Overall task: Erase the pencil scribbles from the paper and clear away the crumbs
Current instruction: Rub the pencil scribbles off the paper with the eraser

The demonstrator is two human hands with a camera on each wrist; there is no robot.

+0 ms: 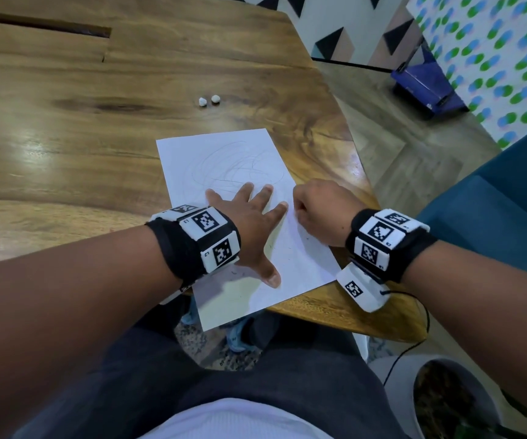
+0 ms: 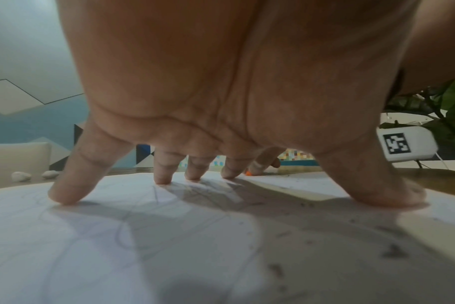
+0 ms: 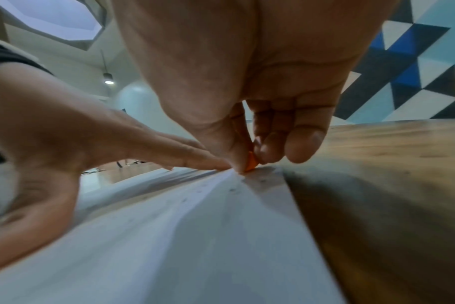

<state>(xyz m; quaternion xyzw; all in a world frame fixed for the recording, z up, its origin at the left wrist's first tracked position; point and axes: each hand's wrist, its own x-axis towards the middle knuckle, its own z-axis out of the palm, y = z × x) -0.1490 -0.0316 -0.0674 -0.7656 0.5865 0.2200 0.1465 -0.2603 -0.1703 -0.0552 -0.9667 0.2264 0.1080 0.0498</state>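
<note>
A white sheet of paper (image 1: 224, 160) lies at the table's near edge, with faint pencil scribbles (image 1: 240, 166) on its far half. My left hand (image 1: 249, 217) presses flat on the sheet, fingers spread (image 2: 65, 191). To its right, my right hand (image 1: 316, 207) pinches a small orange eraser (image 3: 251, 163) between thumb and fingers, its tip against the paper near the right border. The eraser (image 2: 248, 173) also peeks out past my left fingers. Dark eraser crumbs (image 2: 392, 252) speckle the near half of the paper (image 2: 169, 257).
Two small white pebbles (image 1: 208, 100) sit on the wooden table (image 1: 66, 137) beyond the paper. The table's right edge runs close to my right hand. A teal seat (image 1: 493, 210) and a blue box (image 1: 426, 87) on the floor are at the right.
</note>
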